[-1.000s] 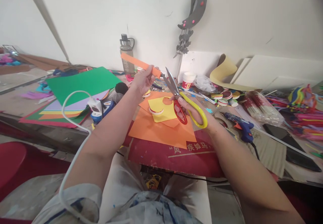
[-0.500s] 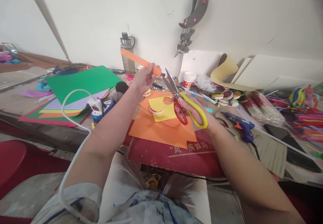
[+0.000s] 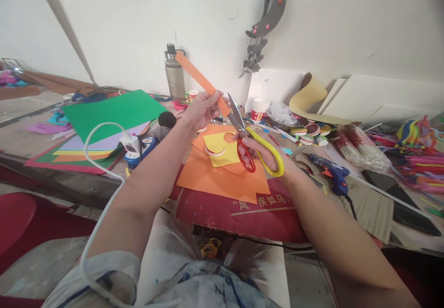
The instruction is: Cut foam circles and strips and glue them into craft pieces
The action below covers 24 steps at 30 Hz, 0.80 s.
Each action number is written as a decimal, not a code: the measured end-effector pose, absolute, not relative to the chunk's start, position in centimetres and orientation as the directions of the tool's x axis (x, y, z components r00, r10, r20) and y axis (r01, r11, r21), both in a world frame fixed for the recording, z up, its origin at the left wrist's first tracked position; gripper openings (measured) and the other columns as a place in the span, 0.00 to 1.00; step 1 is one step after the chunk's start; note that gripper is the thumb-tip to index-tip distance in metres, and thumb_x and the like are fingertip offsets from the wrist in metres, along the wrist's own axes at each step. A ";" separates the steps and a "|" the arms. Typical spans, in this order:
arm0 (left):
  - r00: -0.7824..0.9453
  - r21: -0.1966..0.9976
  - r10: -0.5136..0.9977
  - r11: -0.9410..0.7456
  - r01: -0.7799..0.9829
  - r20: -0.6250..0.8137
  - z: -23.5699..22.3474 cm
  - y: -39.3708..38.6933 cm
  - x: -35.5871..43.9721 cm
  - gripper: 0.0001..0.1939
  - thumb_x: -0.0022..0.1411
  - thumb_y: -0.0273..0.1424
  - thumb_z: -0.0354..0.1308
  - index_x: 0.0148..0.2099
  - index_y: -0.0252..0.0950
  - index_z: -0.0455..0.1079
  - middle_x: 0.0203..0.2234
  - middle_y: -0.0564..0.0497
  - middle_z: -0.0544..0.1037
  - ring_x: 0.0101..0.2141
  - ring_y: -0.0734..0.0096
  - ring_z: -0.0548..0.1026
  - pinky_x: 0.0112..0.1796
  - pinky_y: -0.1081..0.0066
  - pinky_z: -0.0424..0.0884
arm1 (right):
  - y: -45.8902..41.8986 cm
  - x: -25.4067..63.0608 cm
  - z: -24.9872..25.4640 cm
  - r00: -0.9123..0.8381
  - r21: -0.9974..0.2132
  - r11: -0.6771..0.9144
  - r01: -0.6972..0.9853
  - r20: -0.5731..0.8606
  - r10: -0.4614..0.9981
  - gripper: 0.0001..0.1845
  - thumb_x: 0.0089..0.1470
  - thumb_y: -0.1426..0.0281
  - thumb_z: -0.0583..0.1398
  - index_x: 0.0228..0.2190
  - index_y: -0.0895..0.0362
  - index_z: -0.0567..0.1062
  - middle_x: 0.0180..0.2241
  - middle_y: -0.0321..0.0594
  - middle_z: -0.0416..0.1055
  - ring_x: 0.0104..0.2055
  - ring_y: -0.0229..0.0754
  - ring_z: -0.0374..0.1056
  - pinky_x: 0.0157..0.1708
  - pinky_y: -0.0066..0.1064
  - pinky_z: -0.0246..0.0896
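Observation:
My left hand (image 3: 204, 109) pinches an orange paper strip (image 3: 196, 73) close to its lower end, the rest slanting up to the left. In my right hand (image 3: 255, 147) is a pair of scissors (image 3: 265, 153) with one red and one yellow handle loop. The blades point up and away, slightly parted, with the strip's lower end at them. Below lie orange paper sheets (image 3: 215, 178) and a yellow sheet (image 3: 217, 159) with a curved cutout. A small white-rimmed round piece (image 3: 215, 151) rests on the yellow sheet.
A water bottle (image 3: 174, 77) and paper cups (image 3: 259, 109) stand toward the wall. Coloured sheets (image 3: 114, 113) and a white cable (image 3: 90, 150) are on the left. A glue gun (image 3: 331, 174), a phone (image 3: 398, 201) and bagged sticks (image 3: 362, 148) lie to the right.
The orange strip has tilted more steeply, its lower end dropping toward the scissor blades. My left hand has shifted slightly; my right hand stays nearly in place.

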<state>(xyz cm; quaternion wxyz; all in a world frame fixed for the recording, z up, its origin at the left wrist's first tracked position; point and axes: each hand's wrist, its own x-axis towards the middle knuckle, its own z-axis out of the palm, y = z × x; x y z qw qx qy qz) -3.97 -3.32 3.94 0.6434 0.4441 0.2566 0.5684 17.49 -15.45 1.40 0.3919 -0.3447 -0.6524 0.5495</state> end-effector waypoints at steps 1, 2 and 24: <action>0.230 0.865 0.959 -0.031 -0.502 0.167 3.9 -3.4 -4.0 0.12 0.69 0.37 0.72 0.45 0.34 0.78 0.32 0.50 0.86 0.28 0.76 0.85 0.28 0.81 0.77 | -15.4 17.5 1.4 -0.456 -0.987 0.161 0.022 0.134 0.880 0.27 0.56 0.48 0.69 0.43 0.53 0.68 0.27 0.29 0.70 0.19 0.37 0.67 0.17 0.30 0.62; 0.234 0.865 0.959 -0.024 -0.501 0.162 3.9 -3.4 -4.0 0.12 0.69 0.37 0.72 0.46 0.34 0.78 0.33 0.50 0.86 0.29 0.75 0.85 0.29 0.80 0.78 | -15.4 17.4 1.4 -0.453 -0.986 0.165 0.023 0.136 0.881 0.26 0.57 0.48 0.68 0.43 0.54 0.68 0.27 0.29 0.69 0.19 0.37 0.67 0.17 0.30 0.62; 0.286 0.875 0.936 -0.044 -0.482 0.204 3.6 -3.9 -4.2 0.13 0.68 0.34 0.73 0.53 0.39 0.80 0.43 0.48 0.88 0.45 0.67 0.87 0.42 0.74 0.82 | -15.6 17.0 0.9 -0.394 -0.966 0.253 0.044 0.216 0.893 0.26 0.59 0.46 0.66 0.42 0.53 0.69 0.23 0.25 0.64 0.16 0.34 0.61 0.15 0.29 0.57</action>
